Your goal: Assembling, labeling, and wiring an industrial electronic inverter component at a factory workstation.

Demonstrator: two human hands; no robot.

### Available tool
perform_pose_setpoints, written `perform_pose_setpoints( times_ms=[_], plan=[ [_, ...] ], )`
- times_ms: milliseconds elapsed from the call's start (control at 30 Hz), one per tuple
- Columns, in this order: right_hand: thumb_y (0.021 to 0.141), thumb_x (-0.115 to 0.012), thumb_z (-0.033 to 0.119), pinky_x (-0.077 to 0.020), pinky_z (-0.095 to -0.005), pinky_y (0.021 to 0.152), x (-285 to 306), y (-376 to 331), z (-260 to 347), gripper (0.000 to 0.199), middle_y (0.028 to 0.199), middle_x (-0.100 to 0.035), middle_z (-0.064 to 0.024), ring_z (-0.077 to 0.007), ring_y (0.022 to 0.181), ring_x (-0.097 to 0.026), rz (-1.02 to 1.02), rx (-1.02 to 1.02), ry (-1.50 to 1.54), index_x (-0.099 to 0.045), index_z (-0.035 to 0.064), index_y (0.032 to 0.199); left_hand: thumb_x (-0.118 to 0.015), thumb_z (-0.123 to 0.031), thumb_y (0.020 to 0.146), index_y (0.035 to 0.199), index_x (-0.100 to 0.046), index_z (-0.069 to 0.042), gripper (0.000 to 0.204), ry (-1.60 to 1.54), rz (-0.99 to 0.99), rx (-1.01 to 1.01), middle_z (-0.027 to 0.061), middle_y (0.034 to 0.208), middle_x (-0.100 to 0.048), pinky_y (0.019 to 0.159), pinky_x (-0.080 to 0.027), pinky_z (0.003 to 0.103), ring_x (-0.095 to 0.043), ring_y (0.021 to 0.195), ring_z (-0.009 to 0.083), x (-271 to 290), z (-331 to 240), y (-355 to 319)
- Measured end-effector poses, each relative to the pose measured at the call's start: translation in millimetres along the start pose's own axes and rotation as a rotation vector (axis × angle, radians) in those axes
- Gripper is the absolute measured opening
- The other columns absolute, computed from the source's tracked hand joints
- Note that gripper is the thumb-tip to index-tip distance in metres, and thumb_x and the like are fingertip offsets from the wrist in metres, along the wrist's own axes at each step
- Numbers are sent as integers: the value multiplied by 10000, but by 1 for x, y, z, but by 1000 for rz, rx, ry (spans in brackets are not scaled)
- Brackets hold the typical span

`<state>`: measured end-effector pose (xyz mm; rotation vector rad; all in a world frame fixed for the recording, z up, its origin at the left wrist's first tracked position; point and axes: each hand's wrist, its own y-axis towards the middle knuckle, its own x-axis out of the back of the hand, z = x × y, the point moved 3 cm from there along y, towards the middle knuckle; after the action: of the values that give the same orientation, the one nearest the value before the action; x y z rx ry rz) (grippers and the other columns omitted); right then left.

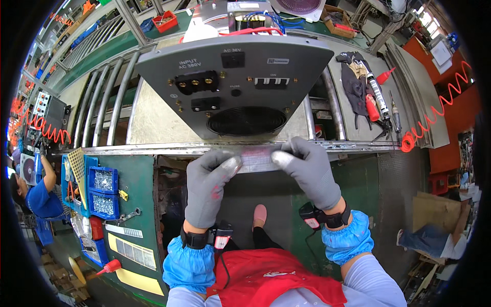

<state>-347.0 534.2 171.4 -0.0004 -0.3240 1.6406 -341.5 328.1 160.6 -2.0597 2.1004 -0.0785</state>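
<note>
Both gloved hands reach forward, palms down. The left hand and right hand each pinch one end of a pale label, stretched flat between them at the front edge of the bench. Just behind stands a grey panel with sockets and a round vent. Blue screw bins sit at the left.

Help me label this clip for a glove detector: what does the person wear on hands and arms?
Both hands, left and right, wear grey knit gloves with paler coated fingertips. Each wrist carries a black strap with a small black-and-red device; a thin black cable hangs from it. Puffy blue sleeve covers sit over pale long sleeves.
</note>
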Motion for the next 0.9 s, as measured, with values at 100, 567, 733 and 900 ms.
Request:
perform_pose_setpoints(
  times_ms=[100, 567, 733, 900],
  plan=[
    [841, -712, 178, -374, -233, 525, 13, 14, -7, 185, 632, -532, 28, -36, 587, -460, -83, 105, 37, -657, 2, 859, -669, -134, 846, 913, -691, 44, 191, 35, -33, -14, 1, 745, -603, 599, -386, 209, -502, 680, 49, -15, 2, 17],
    [800, -770, 154, -427, -254, 559, 16, 78, -26, 178, 642, -596, -31, -76, 593, -502, -509, 628, -45, -695, -2, 841, -736, -133, 801, 856, -691, 7, 158, 295, -497, -704, 123, 729, -640, 624, -469, 313, -598, 649, 209, -46, 25, 85],
    [861, -710, 89, -446, -201, 678, 15, 77, -22, 176, 838, -679, 6, -47, 735, -555, -512, 589, -161, -712, -9, 1008, -696, -123, 879, 1017, -684, 31, 207, 325, -494, -670, 38, 880, -681, 734, -460, 219, -575, 794, 80, -52, 28, 84],
    [854, -712, 79, -478, -217, 735, 13, 82, -23, 195, 875, -699, -22, -66, 780, -590, -540, 629, -149, -709, -15, 1025, -693, -112, 879, 1024, -680, 35, 207, 257, -529, -660, 53, 897, -687, 749, -471, 225, -590, 809, 88, -58, 32, 89]
  ],
)
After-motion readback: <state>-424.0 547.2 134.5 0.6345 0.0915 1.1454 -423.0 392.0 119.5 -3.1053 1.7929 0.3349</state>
